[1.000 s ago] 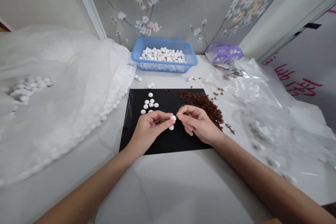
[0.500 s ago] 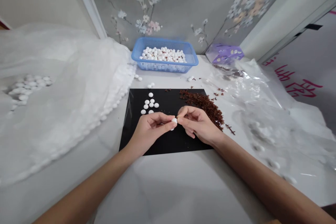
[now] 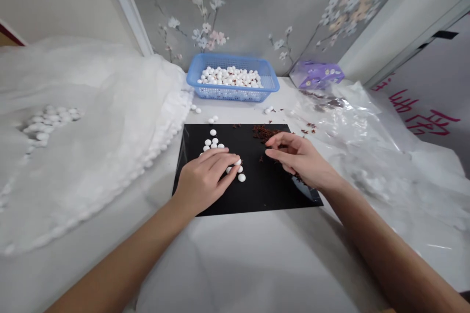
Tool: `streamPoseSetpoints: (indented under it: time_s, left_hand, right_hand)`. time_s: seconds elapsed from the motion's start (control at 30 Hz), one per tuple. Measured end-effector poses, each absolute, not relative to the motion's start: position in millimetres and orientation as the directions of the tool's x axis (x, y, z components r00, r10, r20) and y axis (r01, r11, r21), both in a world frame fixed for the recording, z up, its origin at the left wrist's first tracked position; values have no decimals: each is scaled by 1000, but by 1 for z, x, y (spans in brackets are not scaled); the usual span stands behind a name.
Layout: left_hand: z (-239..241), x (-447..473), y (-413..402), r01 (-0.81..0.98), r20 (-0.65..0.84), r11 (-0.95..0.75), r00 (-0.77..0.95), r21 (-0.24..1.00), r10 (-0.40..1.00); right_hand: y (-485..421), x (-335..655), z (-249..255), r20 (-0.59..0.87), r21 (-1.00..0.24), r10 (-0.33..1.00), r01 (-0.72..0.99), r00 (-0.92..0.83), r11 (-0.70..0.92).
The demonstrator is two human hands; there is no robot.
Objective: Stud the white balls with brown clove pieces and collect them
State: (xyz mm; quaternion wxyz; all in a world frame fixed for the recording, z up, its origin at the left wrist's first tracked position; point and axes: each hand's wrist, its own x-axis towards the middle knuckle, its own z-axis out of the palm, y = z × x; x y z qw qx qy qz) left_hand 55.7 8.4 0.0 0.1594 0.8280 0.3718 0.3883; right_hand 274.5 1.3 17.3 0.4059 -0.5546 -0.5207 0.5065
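My left hand (image 3: pixel 207 176) is palm down over the left half of a black board (image 3: pixel 257 193). Between its thumb and forefinger tips sits a small white ball (image 3: pixel 237 162). More loose white balls (image 3: pixel 241 177) lie just under and beside those fingertips, and others (image 3: pixel 213 132) are behind the hand. To the right, my right hand (image 3: pixel 299 156) hovers at a heap of small reddish-brown, star-shaped pieces (image 3: pixel 262 132), covering much of it. Its thumb and forefinger tips are slightly apart, with nothing visible between them. One brown piece (image 3: pixel 261 159) lies alone left of that hand.
A blue plastic basket (image 3: pixel 235 93) of white balls stands against the flowered wall. Left is a big white translucent bag (image 3: pixel 110 156) with more balls. Clear plastic bags (image 3: pixel 382 146) spread over the right side, with a purple packet (image 3: pixel 317 74) behind them.
My hands have parted. The left one moved slightly left and down onto the loose balls with its ball; the right one swung right to the brown heap.
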Motion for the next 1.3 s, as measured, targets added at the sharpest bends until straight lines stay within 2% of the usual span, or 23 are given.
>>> streamPoseSetpoints:
  time_s: [0.07,0.13,0.2,0.3,0.53,0.73,0.9,0.97,1.1,1.17,1.23,1.3]
  left_hand:
    - [-1,54,11,568,570,-725,470,389,674]
    - [-2,54,14,605,538,-727,514,325,668]
    - [-3,54,15,626,496,-712,529,320,688]
    - [-3,53,18,678,484,-644,456,355,747]
    - [-4,51,20,805,377,-468,332,365,865]
    - [-1,51,19,812,414,-426,255,399,874]
    - [-2,51,20,838,405,-419,268,349,874]
    - [-4,50,22,839,394,-403,253,365,884]
    - [-5,49,25,801,398,-381,196,462,896]
    - [-3,49,25,755,431,-398,169,522,886]
    - [0,52,21,638,454,-429,137,640,880]
    - [3,55,16,425,376,-398,140,813,916]
  right_hand:
    - [3,281,17,-108,-936,994,338,-25,-93]
    - [4,283,13,-76,-882,996,470,-42,-47]
    - [4,281,9,-38,-826,997,563,-69,8]
    - [5,277,4,35,-748,995,658,-91,87]
    - [5,274,5,85,-678,991,722,-104,134]
    - [2,270,5,153,-689,981,698,-122,195]
    - [0,266,5,217,-691,968,681,-123,242]
    - [0,266,5,232,-690,964,677,-129,257]
    - [-1,263,4,254,-701,956,653,-145,286]
    - [-3,259,4,257,-753,961,602,-103,265]
    - [-7,253,5,172,-876,984,452,-34,169]
    - [-11,246,6,19,-984,999,175,-28,24]
